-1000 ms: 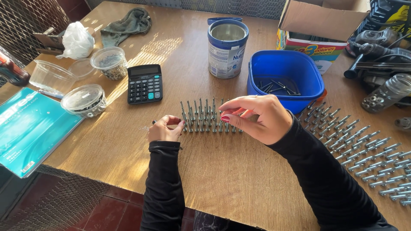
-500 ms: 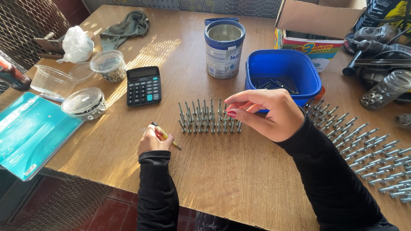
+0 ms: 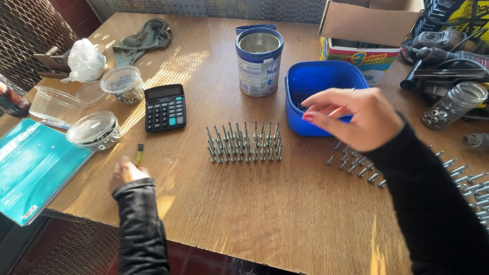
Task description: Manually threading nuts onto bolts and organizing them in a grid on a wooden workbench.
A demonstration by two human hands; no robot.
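My left hand (image 3: 127, 172) rests near the table's front left edge, fingers closed around a thin yellowish pen (image 3: 139, 152) whose dark tip points away from me. My right hand (image 3: 351, 114) hovers with fingers spread over the front rim of a blue plastic tub (image 3: 316, 84) that holds some screws; it holds nothing. Several screws (image 3: 243, 142) stand upright in neat rows on the wooden table (image 3: 265, 203) between my hands. More upright screws (image 3: 356, 164) stand in rows at the right, partly hidden by my right sleeve.
A black calculator (image 3: 165, 107) lies left of the rows. Behind it a metal tin (image 3: 259, 62). Lidded clear tubs of small parts (image 3: 95, 130) (image 3: 122, 84), a teal notebook (image 3: 30, 165), a cardboard box (image 3: 369, 35), a glass jar (image 3: 453, 104) and power tools (image 3: 443, 56) ring the table.
My right hand rose from the middle rows and moved right to the blue tub, fingers spreading. My left hand slid left toward the table edge with the pen.
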